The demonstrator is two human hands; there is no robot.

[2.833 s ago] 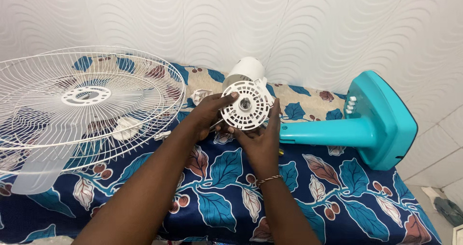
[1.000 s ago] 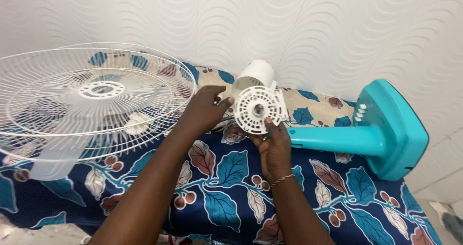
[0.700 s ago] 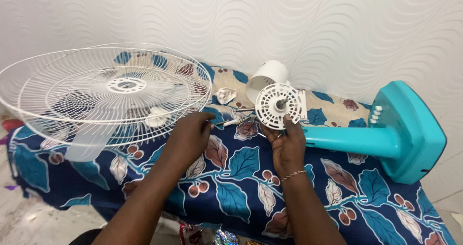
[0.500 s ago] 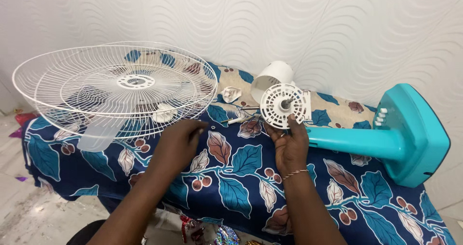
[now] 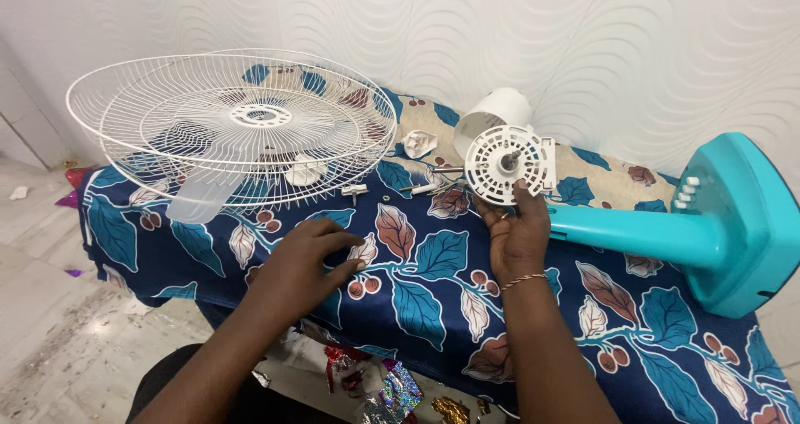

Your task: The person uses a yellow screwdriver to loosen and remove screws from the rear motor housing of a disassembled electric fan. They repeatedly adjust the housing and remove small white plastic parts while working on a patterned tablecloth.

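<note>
My right hand [image 5: 515, 234] grips the lower rim of a round white slotted motor plate [image 5: 505, 165] with a metal shaft at its middle, fixed on the white motor housing [image 5: 493, 114] of a teal fan. My left hand [image 5: 305, 260] lies flat on the blue leaf-patterned cloth [image 5: 425, 295], fingers together and pointing right, holding nothing. A small screw [image 5: 354, 191] lies on the cloth beyond that hand.
A white wire fan grille [image 5: 233, 124] lies at the left over translucent blades [image 5: 198, 197]. The teal stand and base [image 5: 725, 224] stretch right. A white plastic nut [image 5: 419, 144] and thin metal tools [image 5: 429, 189] lie near the motor. Foil scraps [image 5: 392, 391] litter the floor.
My left hand left the motor plate and moved down and left onto the cloth. My right hand kept its hold on the plate. The view shifted left, showing more floor.
</note>
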